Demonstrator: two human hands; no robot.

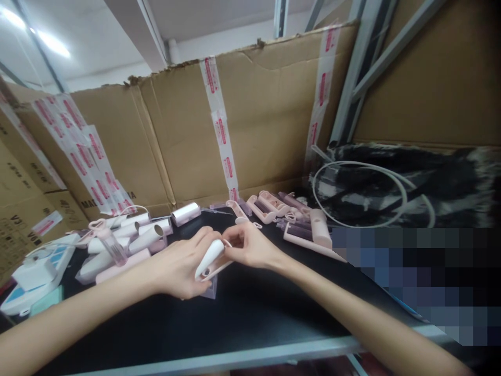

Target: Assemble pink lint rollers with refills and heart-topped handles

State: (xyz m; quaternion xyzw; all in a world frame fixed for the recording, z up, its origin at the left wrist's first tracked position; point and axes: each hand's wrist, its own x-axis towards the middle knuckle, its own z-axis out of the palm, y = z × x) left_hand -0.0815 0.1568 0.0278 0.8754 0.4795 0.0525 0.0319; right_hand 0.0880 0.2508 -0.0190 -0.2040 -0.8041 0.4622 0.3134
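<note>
Item 1: white shell, elongated, held above the black table between the two hands; long axis slanting, low end toward the left palm, high end up and rightward, meeting the opposite fingertips.

Item 2: left hand, the nearer of the pair, wrapped about the shell; fingers curled over its far side, thumb beneath, grip firm by its look.

Item 3: right hand, thumb and forefinger pinched together at the shell's upper end, seemingly on a thin pale loop; exact hold too small to tell. From this pinch the shell lies directly left and slightly down.

Item 4: pale pink part, alongside the shell's lower side, roughly parallel to it; whether joined, cannot tell.

Item 5: clear plastic piece, below the left hand; contact unclear.

Surroundings: white tubes, farther left; pink casings, beyond the right hand
</note>
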